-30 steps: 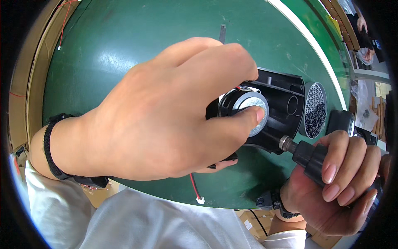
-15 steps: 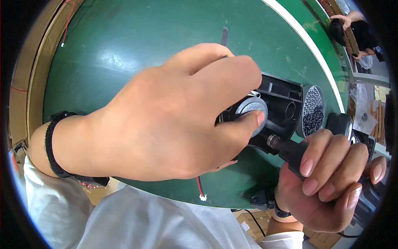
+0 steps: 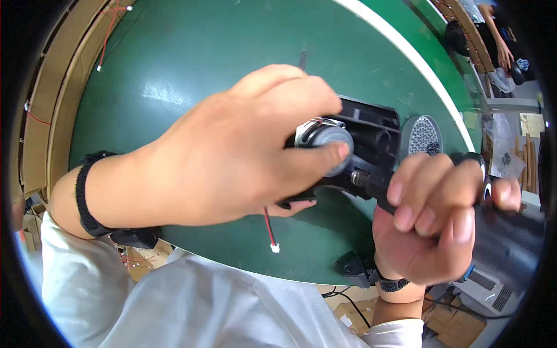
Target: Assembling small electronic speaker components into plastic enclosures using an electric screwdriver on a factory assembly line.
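Note:
My left hand (image 3: 238, 151) is closed around a black plastic housing (image 3: 368, 116), its thumb pressing a round grey metal part like a speaker magnet (image 3: 332, 134) seated inside. Most of the housing's left end is hidden beneath that hand. A red and black wire with a white connector (image 3: 275, 247) hangs out below my palm. In my right hand (image 3: 432, 220) is a black power screwdriver (image 3: 380, 184), fingers wrapped round it. Its metal nose (image 3: 359, 177) is at the housing's near side, by the thumb; whether the tip touches anything cannot be seen.
Just right of the housing stands an oval dish (image 3: 422, 136) with small dark screws. Cardboard boxes (image 3: 64, 98) with loose red wires line the left side of the green table (image 3: 168, 52). A white strip (image 3: 400, 46) edges the far right, where another person's arm (image 3: 500, 43) shows.
The screwdriver in my right hand has come leftward and up, its nose now over the housing's near side. My left hand keeps its hold. The whole view has shifted somewhat.

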The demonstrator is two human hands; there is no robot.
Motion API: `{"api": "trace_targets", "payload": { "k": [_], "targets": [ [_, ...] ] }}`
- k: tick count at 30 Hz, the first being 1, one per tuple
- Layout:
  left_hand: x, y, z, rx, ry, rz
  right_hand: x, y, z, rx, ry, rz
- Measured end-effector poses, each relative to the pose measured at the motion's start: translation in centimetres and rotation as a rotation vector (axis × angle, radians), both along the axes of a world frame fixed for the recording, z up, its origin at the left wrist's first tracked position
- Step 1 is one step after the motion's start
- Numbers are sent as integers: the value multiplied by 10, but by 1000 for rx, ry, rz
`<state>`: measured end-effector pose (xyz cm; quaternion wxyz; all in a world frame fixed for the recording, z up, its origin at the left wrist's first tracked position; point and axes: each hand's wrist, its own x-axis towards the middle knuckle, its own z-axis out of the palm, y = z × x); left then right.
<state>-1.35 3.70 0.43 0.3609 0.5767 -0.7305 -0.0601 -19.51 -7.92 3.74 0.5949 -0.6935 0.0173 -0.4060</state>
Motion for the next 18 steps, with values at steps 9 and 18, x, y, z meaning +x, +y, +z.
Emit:
{"api": "trace_targets", "payload": {
  "k": [9, 18],
  "targets": [
    [13, -4, 7, -9, 89, -119, -68, -42, 89, -30, -266, -297],
    [23, -32, 8, 223, 498, 51, -61, -87, 78, 164, -213, -801]
  ]
}}
